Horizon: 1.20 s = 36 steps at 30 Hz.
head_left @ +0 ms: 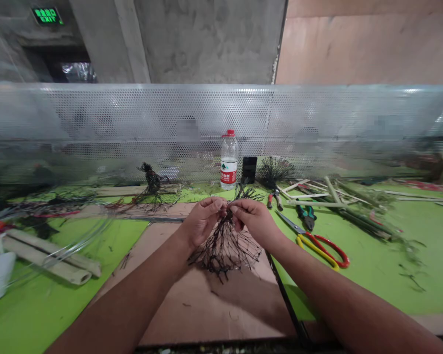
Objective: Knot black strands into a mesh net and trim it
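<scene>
A bundle of thin black twiggy strands is pinched between my two hands over a brown board. My left hand grips the gathered neck of the bundle from the left, fingers closed. From the other side my right hand pinches the same neck with thumb and fingertips. Below the hands the strands fan out in a wide skirt, and a smaller tuft sticks up behind my right hand. What exactly lies between the fingertips is too small to make out.
Scissors with red and yellow handles lie to the right, beside teal-handled pliers and red-handled cutters. A water bottle and a phone stand ahead, before a perforated metal screen. Bamboo tubes lie left.
</scene>
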{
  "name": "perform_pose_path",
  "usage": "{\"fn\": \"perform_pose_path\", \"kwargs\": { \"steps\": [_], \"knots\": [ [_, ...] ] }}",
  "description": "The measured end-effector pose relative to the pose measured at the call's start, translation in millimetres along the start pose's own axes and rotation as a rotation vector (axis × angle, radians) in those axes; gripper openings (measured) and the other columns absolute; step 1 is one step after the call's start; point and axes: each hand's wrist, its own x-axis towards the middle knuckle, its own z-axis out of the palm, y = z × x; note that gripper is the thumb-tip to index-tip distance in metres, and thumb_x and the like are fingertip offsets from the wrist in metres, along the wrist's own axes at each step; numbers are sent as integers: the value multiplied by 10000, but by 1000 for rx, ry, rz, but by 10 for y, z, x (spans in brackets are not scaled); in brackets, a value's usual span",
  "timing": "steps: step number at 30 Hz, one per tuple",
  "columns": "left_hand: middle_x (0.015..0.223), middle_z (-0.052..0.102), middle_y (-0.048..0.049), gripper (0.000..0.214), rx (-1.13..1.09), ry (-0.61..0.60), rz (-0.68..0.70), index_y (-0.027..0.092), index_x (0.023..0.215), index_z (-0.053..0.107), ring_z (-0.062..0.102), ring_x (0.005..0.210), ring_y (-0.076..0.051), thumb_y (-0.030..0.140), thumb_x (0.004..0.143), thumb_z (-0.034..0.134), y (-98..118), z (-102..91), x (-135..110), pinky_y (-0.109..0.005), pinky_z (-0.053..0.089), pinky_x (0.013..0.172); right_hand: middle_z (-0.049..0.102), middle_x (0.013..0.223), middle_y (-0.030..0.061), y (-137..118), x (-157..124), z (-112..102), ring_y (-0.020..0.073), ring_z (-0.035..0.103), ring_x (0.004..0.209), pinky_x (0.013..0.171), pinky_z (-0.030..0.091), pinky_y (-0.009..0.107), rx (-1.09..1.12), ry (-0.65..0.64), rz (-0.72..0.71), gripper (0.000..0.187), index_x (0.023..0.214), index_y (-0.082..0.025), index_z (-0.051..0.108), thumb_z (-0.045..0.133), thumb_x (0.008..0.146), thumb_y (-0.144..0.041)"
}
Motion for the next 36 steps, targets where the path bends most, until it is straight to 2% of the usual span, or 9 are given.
{"fn": "perform_pose_path", "kwargs": {
  "steps": [5,10,17,24,28,33,36],
  "knots": [
    [773,580,-30,170,9,-2,-14,134,721,652,503,697,-110,275,679,739,23,-44,10,-250,424,727,528,556,-36,-29,12,-9,88,495,443,449,407,233,101,17,44,179,754,-162,598,588,772,-340],
    [770,578,-31,155,26,-69,-6,135,734,629,516,723,-120,276,734,693,42,-47,-4,-266,418,742,547,561,-36,-34,12,-4,86,510,448,463,426,235,192,7,56,180,771,-155,606,605,762,-335],
    [707,537,-14,199,39,-98,22,135,693,595,479,670,-104,304,756,678,41,-36,7,-248,400,700,538,546,-41,-43,-3,15,81,503,436,452,422,229,177,4,59,174,775,-150,613,606,765,-323],
    [617,519,11,203,61,-92,19,122,762,628,362,505,-54,322,786,654,48,-45,-1,-197,338,543,549,558,-29,-34,-2,-2,87,511,449,462,424,233,164,6,39,156,762,-156,610,597,781,-310],
    [454,411,55,243,95,-120,-20,113,845,657,289,422,-49,351,807,628,45,-61,-12,-194,290,474,545,560,-30,-19,14,-15,92,509,456,461,421,241,201,20,42,174,781,-156,622,613,771,-329],
    [481,475,39,251,125,-53,-4,121,777,652,301,418,-40,365,741,697,32,-85,-9,-190,259,441,560,597,-25,-1,35,-32,93,533,487,499,440,249,251,24,28,178,833,-153,630,612,774,-321],
    [451,446,50,247,152,-8,15,128,769,653,304,416,-45,364,726,711,34,-58,-8,-192,258,435,590,654,-16,24,53,-50,96,558,530,539,461,259,310,41,-10,198,923,-159,608,605,782,-299]
  ]
}}
